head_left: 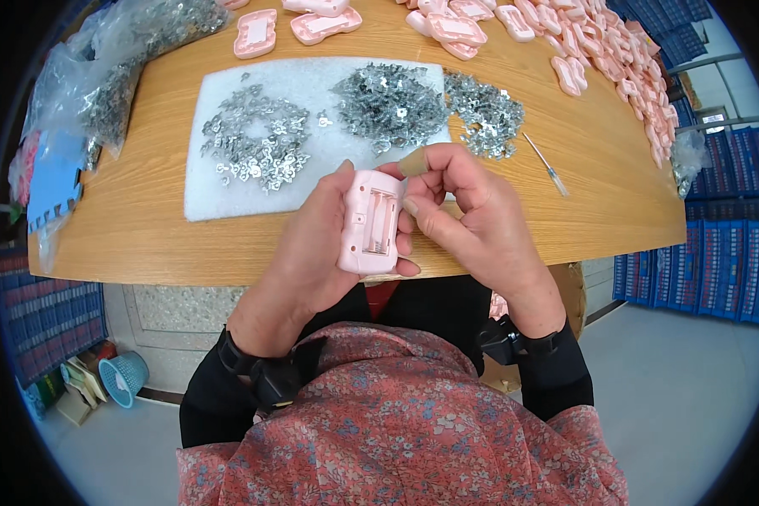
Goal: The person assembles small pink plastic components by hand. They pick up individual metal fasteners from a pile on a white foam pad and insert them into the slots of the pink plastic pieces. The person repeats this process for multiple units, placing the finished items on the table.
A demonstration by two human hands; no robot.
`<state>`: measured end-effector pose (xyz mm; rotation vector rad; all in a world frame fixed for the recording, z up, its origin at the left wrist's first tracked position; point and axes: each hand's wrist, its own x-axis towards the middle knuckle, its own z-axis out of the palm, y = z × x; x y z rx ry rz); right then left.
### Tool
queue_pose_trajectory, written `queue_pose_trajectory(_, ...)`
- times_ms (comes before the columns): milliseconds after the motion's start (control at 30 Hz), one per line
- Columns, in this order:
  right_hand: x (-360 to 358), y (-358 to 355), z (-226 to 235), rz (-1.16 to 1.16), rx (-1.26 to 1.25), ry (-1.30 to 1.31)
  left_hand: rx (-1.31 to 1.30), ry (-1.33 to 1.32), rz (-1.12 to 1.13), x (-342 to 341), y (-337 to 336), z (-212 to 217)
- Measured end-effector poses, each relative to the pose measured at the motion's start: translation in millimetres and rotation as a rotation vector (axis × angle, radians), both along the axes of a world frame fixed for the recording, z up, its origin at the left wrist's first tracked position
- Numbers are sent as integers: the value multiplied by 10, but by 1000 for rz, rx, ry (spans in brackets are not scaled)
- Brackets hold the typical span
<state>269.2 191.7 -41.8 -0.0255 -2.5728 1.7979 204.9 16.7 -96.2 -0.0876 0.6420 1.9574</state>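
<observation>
Our wooden tabletop [599,219] | pink casings [596,40] heaped upper right | left fingers [408,267] wrapped round a battery casing [357,221] mid-frame, slot [381,221] uncovered, seemingly unfinished | right fingers [457,162] nearly pinched, we cannot tell on what | metal clips [388,101], upper middle, plenty left

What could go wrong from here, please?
The pink case, held in the left hand near the front edge of the table, might slip and fall. The loose metal pieces beyond the white foam sheet could scatter if brushed. The thin tool lies loose beside them; the right hand might knock it.
</observation>
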Motion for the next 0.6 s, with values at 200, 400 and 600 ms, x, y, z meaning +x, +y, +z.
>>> queue_pose_trajectory(200, -32, 25, 23, 10, 280, 103, -79, 46, -9, 40, 4, 55)
queue_pose_trajectory(400, -23, -41, 104, 11, 364, 66, -166, 96, -71, 61, 51, 67)
queue_pose_trajectory(600, -10, -95, 67, -21, 540, 148, -215, 124, -101, 80, 101, 72)
